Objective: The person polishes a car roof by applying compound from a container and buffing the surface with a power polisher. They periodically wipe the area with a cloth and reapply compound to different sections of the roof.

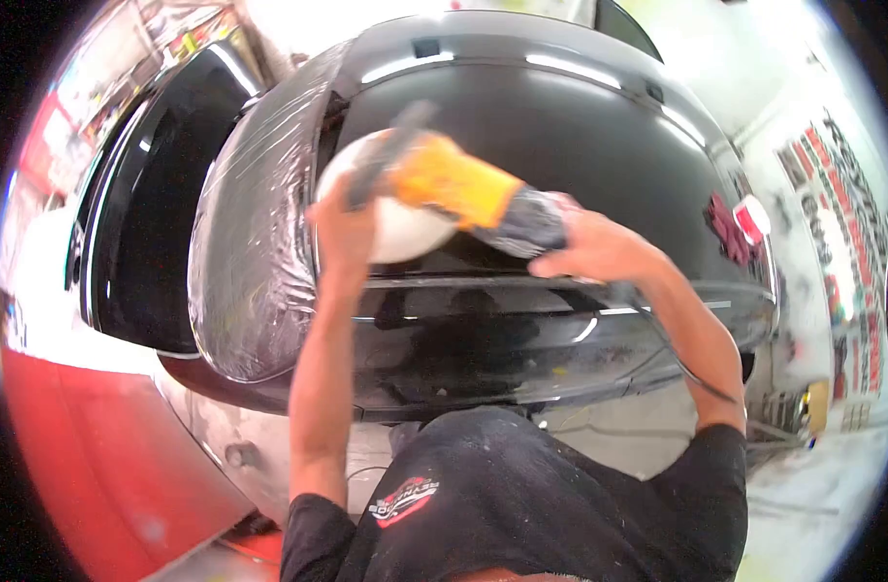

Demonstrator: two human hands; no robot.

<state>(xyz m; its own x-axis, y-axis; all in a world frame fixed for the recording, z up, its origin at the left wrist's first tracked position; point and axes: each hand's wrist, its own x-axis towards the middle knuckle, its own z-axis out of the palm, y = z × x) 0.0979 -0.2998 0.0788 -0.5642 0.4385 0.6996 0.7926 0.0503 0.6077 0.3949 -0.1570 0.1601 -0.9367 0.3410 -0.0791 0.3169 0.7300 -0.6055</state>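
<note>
- Clear plastic wrap (255, 223) covers part of the black car (599, 145).
- The left hand (347, 221) has its fingers closed around the dark front handle.
- The yellow polisher (463, 184) is over the shiny black car, its round white pad (410, 233) near the wrap.
- The right hand (604, 242) holds its gray back end.
- A dark red cloth (725, 231) lies by a red-and-white tub (751, 220).

head view faces forward and down, close
</note>
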